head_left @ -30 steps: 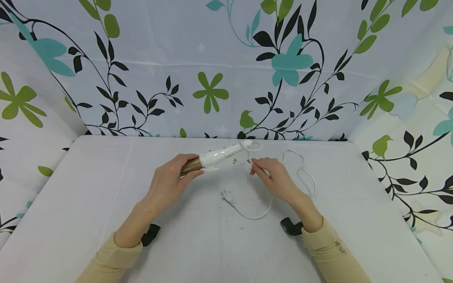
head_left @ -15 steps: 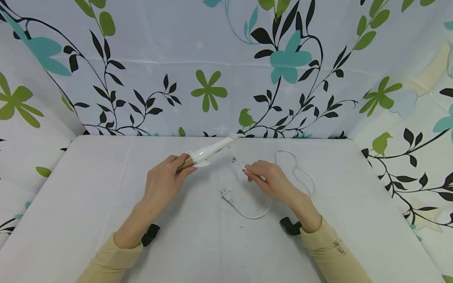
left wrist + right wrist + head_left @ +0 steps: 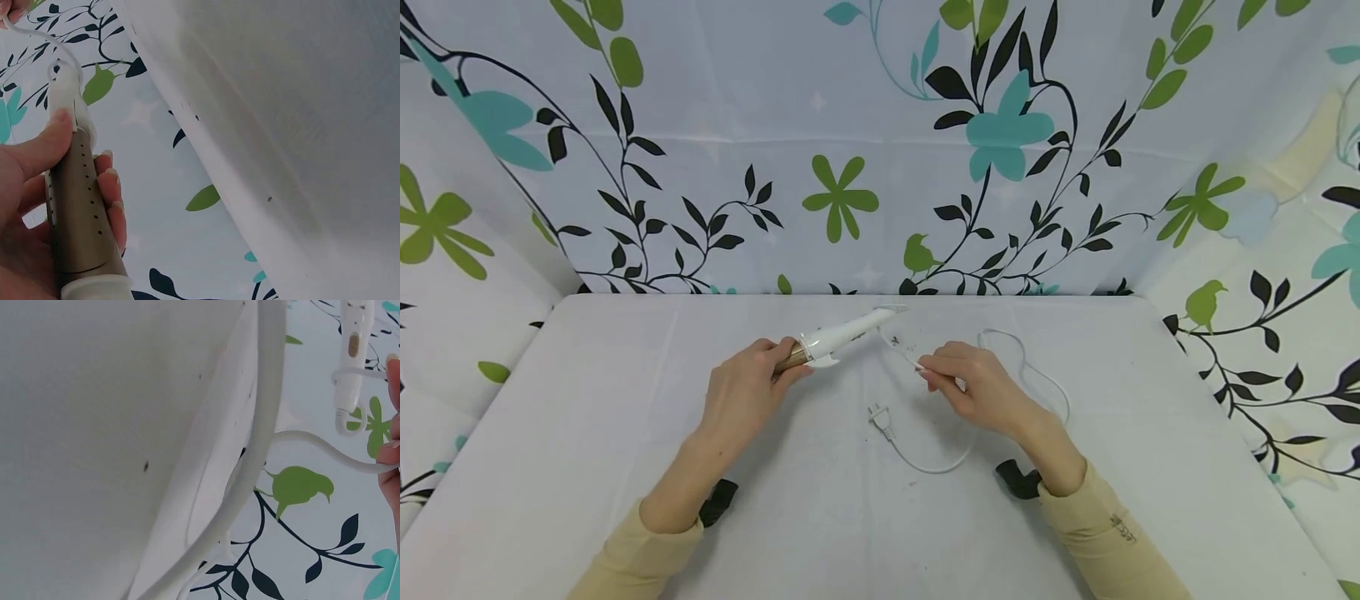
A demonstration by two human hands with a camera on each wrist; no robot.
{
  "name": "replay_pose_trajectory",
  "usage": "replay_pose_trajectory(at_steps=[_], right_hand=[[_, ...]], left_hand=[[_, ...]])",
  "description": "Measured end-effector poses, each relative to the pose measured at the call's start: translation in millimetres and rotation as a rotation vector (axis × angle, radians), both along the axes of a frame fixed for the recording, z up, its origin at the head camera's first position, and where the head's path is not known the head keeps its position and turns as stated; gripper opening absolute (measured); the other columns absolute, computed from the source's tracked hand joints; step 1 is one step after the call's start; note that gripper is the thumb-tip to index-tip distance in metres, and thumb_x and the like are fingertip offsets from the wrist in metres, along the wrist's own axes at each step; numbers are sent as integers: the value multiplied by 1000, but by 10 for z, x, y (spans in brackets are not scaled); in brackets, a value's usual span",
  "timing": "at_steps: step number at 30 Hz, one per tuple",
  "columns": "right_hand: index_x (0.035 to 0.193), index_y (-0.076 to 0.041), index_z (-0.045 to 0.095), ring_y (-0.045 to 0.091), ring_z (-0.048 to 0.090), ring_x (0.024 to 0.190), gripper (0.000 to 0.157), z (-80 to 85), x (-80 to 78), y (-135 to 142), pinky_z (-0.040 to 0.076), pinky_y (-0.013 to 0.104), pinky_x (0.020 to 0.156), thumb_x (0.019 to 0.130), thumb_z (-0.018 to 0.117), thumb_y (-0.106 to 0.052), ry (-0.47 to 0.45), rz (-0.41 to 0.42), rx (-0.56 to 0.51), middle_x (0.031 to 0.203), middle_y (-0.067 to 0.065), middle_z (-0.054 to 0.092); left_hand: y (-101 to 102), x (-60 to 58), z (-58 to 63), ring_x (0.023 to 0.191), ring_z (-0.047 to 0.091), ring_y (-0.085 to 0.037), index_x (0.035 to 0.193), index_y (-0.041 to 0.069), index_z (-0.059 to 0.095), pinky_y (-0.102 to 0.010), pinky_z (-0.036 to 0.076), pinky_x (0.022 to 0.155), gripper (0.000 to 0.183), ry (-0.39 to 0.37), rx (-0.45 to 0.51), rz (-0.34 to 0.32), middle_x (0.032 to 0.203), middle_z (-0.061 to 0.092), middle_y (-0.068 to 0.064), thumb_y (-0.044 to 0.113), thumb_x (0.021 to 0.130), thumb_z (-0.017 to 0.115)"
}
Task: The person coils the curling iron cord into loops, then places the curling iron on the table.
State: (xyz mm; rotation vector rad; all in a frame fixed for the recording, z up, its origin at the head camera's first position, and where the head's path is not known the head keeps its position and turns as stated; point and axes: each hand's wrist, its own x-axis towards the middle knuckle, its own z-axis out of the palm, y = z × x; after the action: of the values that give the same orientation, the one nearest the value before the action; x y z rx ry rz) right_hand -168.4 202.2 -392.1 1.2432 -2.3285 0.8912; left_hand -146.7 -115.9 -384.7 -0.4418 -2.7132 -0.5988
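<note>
A white table (image 3: 625, 467) filled the lower view. Raised over its far side was a curling iron (image 3: 833, 340), its brown barrel (image 3: 81, 206) gripped in the left hand (image 3: 747, 383). The right hand (image 3: 973, 383) pinched the white cord (image 3: 270, 375), looped round the tapering handle (image 3: 349, 394). Slackening could probably let that loop slip off; harder pulling might drag the loose plug (image 3: 882, 419).

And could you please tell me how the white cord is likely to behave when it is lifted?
The white cord will probably be floppy, since it bends into loose curves. It looks thin, so it is likely light. Pulling it may drag the plug, which is joined to its end and lies on the table.
</note>
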Motion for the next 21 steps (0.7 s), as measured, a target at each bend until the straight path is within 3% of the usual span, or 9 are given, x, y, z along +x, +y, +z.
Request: replay_pose_trajectory(at_steps=[5,12,17,21], right_hand=[[97,-5,73,10,51,74,17,35,-7,17,42,21,64,84,74,6,42,-30,-7,78,-4,65],[95,-5,73,14,49,77,15,37,-58,30,38,21,68,83,75,4,72,-67,-97,83,1,67],[95,-4,74,15,54,81,17,47,-60,51,43,18,73,82,76,6,49,-109,-189,86,2,67],[95,-5,75,13,58,80,20,46,-60,57,46,18,73,80,76,9,29,-101,-223,85,2,67]], left_hand=[[-2,14,10,68,63,-24,110,5,70,-36,50,57,34,12,-67,-71,96,70,-15,17,81,83],[-1,2,-35,76,66,-27,103,7,69,-39,53,70,31,139,-147,-218,96,70,-11,8,76,86],[11,-19,-51,79,67,-24,106,7,70,-41,54,77,36,224,-151,-307,98,70,-8,9,74,88],[33,-24,-50,81,67,-23,106,8,71,-40,55,80,37,245,-138,-360,98,69,-6,10,74,89]])
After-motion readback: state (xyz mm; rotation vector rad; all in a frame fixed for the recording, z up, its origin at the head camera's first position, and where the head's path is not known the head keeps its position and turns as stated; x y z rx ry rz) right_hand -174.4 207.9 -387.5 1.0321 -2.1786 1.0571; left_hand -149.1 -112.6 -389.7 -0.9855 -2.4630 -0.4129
